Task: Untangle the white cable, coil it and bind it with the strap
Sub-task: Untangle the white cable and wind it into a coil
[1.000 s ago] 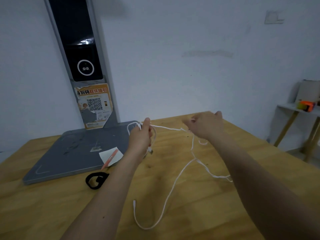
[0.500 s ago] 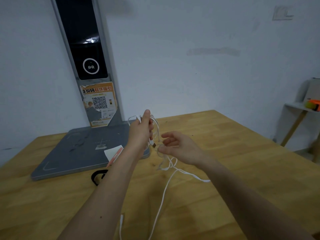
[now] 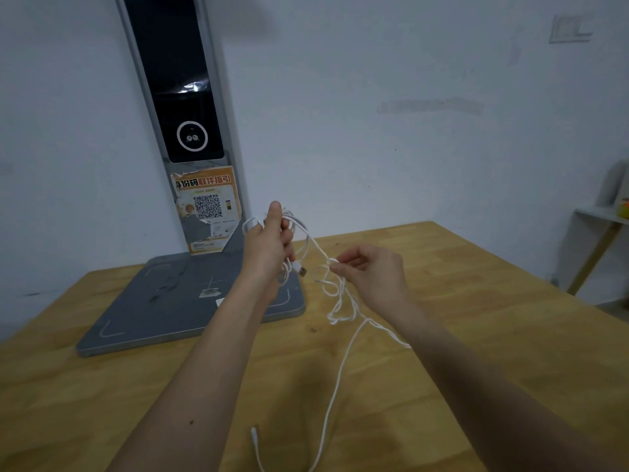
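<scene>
My left hand (image 3: 269, 247) is raised above the wooden table (image 3: 476, 301) and grips several loops of the white cable (image 3: 340, 366), with a USB plug (image 3: 301, 269) hanging just below its fingers. My right hand (image 3: 371, 270) pinches the cable at a small knot close to the plug. From there tangled loops (image 3: 337, 301) drop to the table and a long strand runs toward me, ending in a small connector (image 3: 254, 434). The black strap is hidden behind my left forearm.
A grey scale-like device (image 3: 163, 308) with a tall dark column (image 3: 185, 97) and an orange QR sticker (image 3: 207, 206) stands at the back left against the wall. A small side table (image 3: 602, 233) with items stands at the far right.
My right hand came from far right in toward my left hand and now pinches the cable near the plug. The loose cable bunched up below it. The view shifted, hiding the black strap.
</scene>
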